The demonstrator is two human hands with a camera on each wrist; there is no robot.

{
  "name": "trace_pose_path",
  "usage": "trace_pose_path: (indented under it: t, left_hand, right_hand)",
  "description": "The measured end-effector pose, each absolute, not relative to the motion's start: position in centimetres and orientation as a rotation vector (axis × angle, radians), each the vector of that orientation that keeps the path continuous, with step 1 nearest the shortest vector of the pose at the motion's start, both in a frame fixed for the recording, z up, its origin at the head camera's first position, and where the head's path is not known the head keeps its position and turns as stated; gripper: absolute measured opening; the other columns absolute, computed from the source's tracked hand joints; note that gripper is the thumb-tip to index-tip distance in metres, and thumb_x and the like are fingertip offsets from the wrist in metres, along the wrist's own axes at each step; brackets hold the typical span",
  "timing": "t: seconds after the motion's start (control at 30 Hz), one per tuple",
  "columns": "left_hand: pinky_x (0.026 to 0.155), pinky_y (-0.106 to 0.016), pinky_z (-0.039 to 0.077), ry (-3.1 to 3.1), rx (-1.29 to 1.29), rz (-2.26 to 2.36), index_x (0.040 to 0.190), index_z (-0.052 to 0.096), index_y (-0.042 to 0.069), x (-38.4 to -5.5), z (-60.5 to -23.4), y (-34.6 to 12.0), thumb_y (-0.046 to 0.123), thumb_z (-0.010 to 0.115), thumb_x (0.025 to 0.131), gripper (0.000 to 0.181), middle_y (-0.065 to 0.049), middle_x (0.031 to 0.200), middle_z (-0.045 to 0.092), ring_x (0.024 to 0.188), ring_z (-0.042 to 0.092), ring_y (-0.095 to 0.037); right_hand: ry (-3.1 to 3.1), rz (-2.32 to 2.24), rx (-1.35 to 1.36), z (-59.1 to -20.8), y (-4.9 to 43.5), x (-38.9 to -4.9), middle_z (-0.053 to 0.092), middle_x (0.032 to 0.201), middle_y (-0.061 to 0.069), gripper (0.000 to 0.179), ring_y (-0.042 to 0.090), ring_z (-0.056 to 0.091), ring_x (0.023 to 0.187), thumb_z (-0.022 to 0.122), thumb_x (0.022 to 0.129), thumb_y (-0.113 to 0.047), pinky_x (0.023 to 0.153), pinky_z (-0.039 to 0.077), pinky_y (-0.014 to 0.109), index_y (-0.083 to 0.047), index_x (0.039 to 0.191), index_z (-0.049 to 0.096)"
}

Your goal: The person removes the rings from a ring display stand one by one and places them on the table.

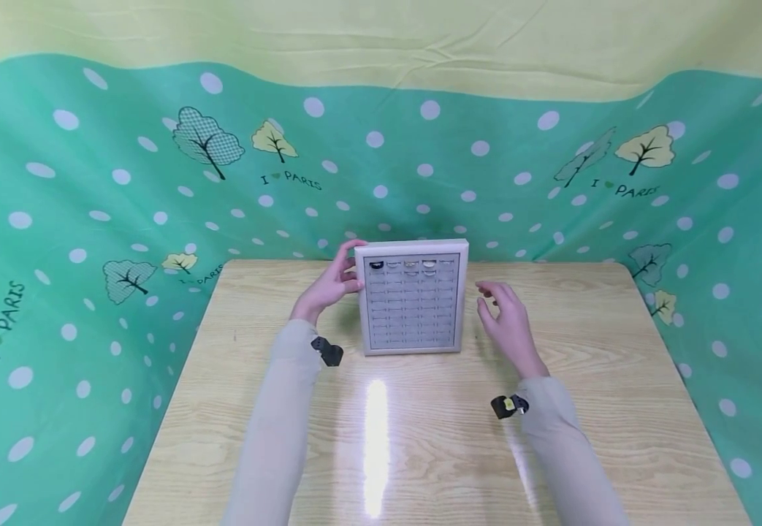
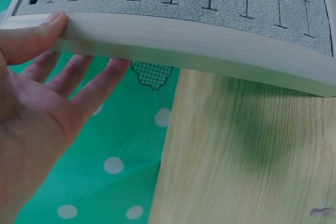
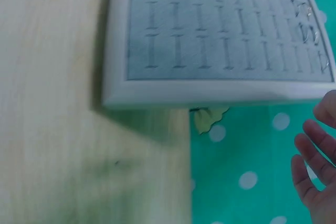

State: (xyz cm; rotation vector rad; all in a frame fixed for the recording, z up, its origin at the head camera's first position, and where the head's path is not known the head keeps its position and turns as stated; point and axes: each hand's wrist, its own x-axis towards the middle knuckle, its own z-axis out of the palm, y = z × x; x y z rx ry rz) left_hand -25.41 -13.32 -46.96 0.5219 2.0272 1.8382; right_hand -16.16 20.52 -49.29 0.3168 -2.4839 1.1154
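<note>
A ring display tray (image 1: 412,314) with a pale frame and grey slotted padding stands tilted up on the table. Several rings sit in its top rows, among them a black ring (image 1: 377,265) in the upper left corner and silver-looking ones beside it. My left hand (image 1: 329,288) grips the tray's left side near the top. In the left wrist view its thumb (image 2: 50,27) lies on the front edge, with the other fingers behind the frame. Right of the tray, my right hand (image 1: 508,325) is held apart from it, fingers loosely bent and holding nothing.
The tray stands toward the far edge of a light wood table (image 1: 433,431). Behind it and at both sides hangs a green dotted cloth (image 1: 420,146) with printed trees. Black wrist cameras sit on the left sleeve (image 1: 275,431) and right sleeve (image 1: 568,446).
</note>
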Motion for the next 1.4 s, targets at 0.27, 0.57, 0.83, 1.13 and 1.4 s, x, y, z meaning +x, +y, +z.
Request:
trace_pose_path:
  t: [0.27, 0.57, 0.83, 1.13, 1.4]
  left_hand:
    - [0.085, -0.045, 0.052, 2.027, 0.529, 1.84, 0.144, 0.026, 0.024, -25.6, -47.0, -13.3, -0.023, 0.049, 0.083, 0.081, -0.024, 0.128, 0.048, 0.104, 0.059, -0.038]
    - [0.089, -0.047, 0.05, 2.062, 0.527, 1.846, 0.145, 0.029, 0.018, -25.9, -46.7, -12.8, -0.025, 0.051, 0.08, 0.08, -0.024, 0.131, 0.045, 0.112, 0.052, -0.04]
    - [0.095, -0.046, 0.047, 2.118, 0.446, 1.998, 0.134, 0.047, 0.008, -26.0, -46.4, -12.8, -0.004, 0.058, 0.091, 0.046, -0.015, 0.138, 0.043, 0.118, 0.052, -0.038]
    - [0.087, -0.04, 0.052, 2.115, 0.435, 2.083, 0.13, 0.049, 0.003, -25.9, -46.5, -12.1, -0.007, 0.055, 0.092, 0.04, -0.015, 0.133, 0.047, 0.11, 0.057, -0.035]
    - [0.087, -0.042, 0.051, 2.146, 0.393, 2.102, 0.132, 0.045, 0.006, -25.7, -46.9, -11.5, -0.008, 0.049, 0.094, 0.04, -0.015, 0.138, 0.047, 0.113, 0.055, -0.034]
  right_hand:
    - [-2.4, 1.2, 0.365, -47.7, 19.2, -18.1, 0.063, 0.106, 0.02, 0.03, 0.035, 0.059, 0.093, 0.067, 0.088, 0.003, 0.077, 0.051, 0.046, 0.005, 0.117, 0.063]
    - [-2.251, 1.329, 0.362, -47.1, 17.8, -20.4, 0.063, 0.099, 0.016, 0.026, 0.026, 0.058, 0.087, 0.071, 0.085, 0.0, 0.07, 0.048, 0.033, 0.004, 0.111, 0.066]
    - [-2.21, 1.507, 0.271, -47.5, 16.7, -20.8, 0.057, 0.098, 0.021, 0.024, 0.028, 0.055, 0.082, 0.07, 0.084, 0.004, 0.069, 0.047, 0.023, 0.007, 0.108, 0.067]
    - [-2.154, 1.558, 0.21, -44.6, 14.8, -19.2, 0.048, 0.074, 0.025, 0.019, 0.025, 0.042, 0.065, 0.067, 0.084, 0.011, 0.056, 0.034, 0.017, 0.015, 0.102, 0.063]
    - [-2.107, 1.637, 0.16, -44.8, 14.4, -19.7, 0.041, 0.066, 0.014, 0.012, 0.014, 0.037, 0.06, 0.065, 0.086, 0.008, 0.051, 0.029, 0.015, 0.014, 0.096, 0.061]
